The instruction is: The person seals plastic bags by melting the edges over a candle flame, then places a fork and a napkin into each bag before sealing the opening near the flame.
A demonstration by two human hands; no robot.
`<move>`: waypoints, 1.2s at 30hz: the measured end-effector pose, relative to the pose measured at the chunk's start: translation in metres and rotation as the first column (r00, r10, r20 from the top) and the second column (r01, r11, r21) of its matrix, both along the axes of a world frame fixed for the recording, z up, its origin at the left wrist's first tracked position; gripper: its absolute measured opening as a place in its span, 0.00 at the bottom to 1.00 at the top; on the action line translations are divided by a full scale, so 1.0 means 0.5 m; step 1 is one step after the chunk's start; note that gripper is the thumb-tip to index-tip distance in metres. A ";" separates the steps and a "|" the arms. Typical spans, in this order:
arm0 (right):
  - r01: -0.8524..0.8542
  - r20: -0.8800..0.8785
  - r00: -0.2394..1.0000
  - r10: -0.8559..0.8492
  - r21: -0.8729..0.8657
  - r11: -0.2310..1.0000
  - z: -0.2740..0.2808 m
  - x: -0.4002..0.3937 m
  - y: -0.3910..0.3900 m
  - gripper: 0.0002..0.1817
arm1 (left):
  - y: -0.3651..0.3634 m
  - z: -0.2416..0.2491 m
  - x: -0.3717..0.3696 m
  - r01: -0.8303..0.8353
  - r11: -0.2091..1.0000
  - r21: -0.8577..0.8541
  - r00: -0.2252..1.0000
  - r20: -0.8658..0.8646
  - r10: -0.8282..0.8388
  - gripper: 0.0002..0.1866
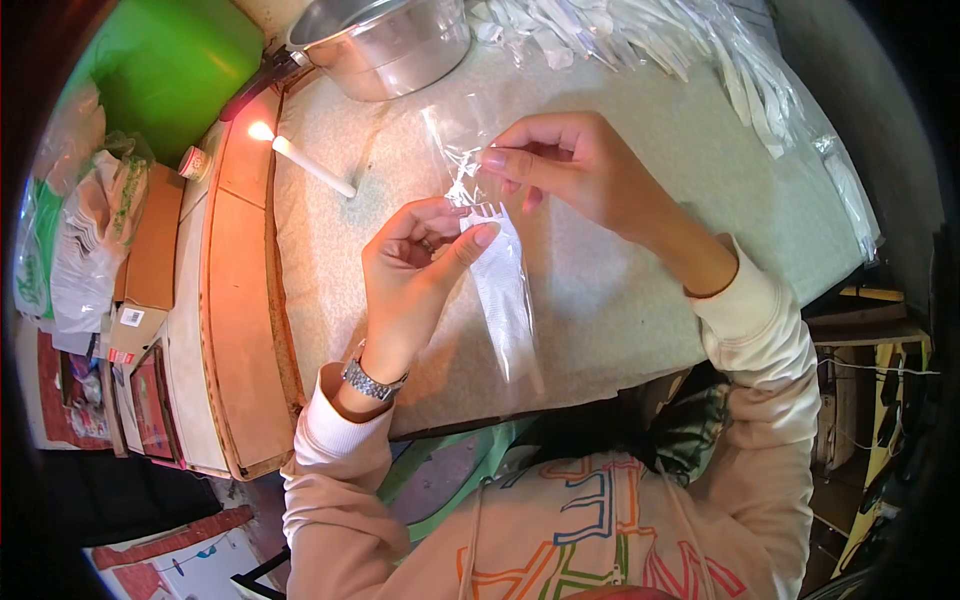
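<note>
My left hand (415,260) is closed around a clear plastic sleeve that holds a white napkin (503,290) and a white plastic fork (487,212). The fork's tines point away from me, just past my left thumb. Loose at the sleeve's far end (462,115) are thin white pieces (461,180), too small to name. My right hand (560,165) has thumb and forefinger pinched at the edge of the sleeve, near those pieces. A lit white candle (315,167) lies on the tabletop to the left of both hands, flame toward the far left.
A metal pot (390,60) with a dark handle stands at the back. Several wrapped white packets (740,75) lie along the back right of the covered table (620,320). On the left are a green container (165,75), plastic bags (85,230) and a cardboard box (152,240).
</note>
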State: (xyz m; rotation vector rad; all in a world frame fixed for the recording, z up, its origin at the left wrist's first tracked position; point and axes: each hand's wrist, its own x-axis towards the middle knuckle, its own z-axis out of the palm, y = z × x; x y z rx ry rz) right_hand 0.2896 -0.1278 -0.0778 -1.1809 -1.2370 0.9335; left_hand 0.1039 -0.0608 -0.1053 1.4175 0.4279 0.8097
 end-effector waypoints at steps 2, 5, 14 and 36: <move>-0.037 -0.015 0.999 0.037 -0.031 0.999 0.005 -0.002 -0.002 0.14 | -0.001 -0.001 0.002 -0.011 1.000 0.017 1.000 0.005 0.011 0.11; -0.081 -0.005 0.997 0.081 -0.064 0.995 0.004 -0.002 -0.006 0.13 | 0.006 -0.008 0.003 -0.037 0.998 -0.043 0.999 -0.031 0.036 0.10; 0.042 0.013 0.999 -0.044 0.131 0.990 -0.013 -0.015 -0.004 0.10 | 0.017 0.000 -0.001 -0.082 0.995 -0.053 0.996 0.037 0.084 0.11; 0.019 0.108 0.993 -0.042 0.205 0.979 -0.005 -0.028 -0.008 0.08 | 0.014 0.015 -0.015 -0.166 0.935 0.313 0.983 0.127 0.132 0.09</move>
